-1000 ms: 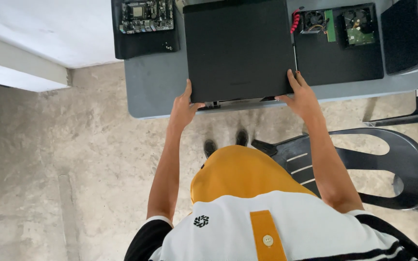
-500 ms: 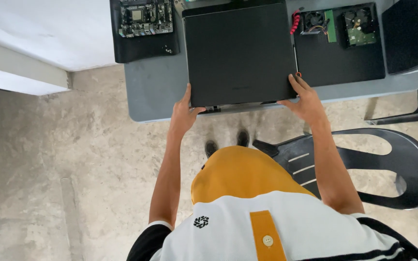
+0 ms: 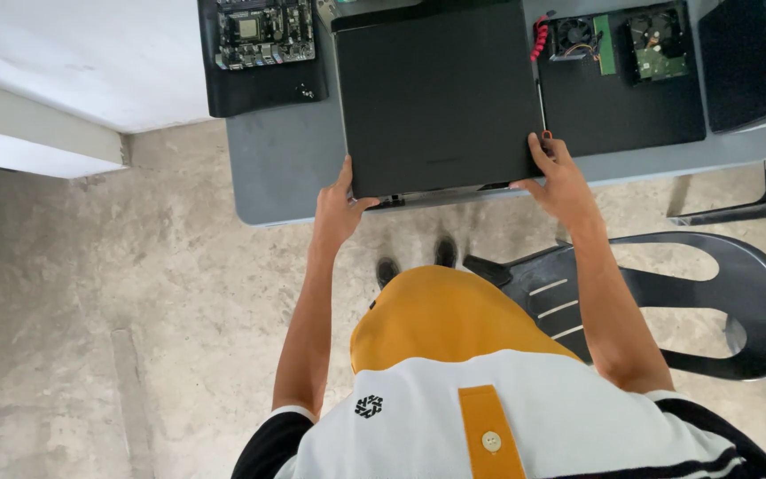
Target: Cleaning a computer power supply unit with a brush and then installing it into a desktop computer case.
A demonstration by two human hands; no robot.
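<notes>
While the person is standing at the near edge of the grey table [image 3: 285, 168], both hands are gripping a big black computer case [image 3: 441, 93] that is lying flat on its side. Starting at the left, a circuit board [image 3: 264, 31] is resting on a black mat [image 3: 259, 89] just beside the case, so a sideways shove could be knocking into it. The left hand [image 3: 337, 208] is clasping the case's near left corner, thumb on top and the other fingers hidden underneath, so I cannot tell how they are set. The case's near edge is hanging slightly past the table edge; if either grip is slipping, it could be tipping toward the floor or the shoes below. The right hand [image 3: 562, 177] is pressing the near right corner with fingers spread on top. Further right, a cooling fan [image 3: 572, 35] and a hard drive [image 3: 655, 31] are sitting close enough to be struck. A dark plastic chair [image 3: 711, 302] is crowding the person's right side.
</notes>
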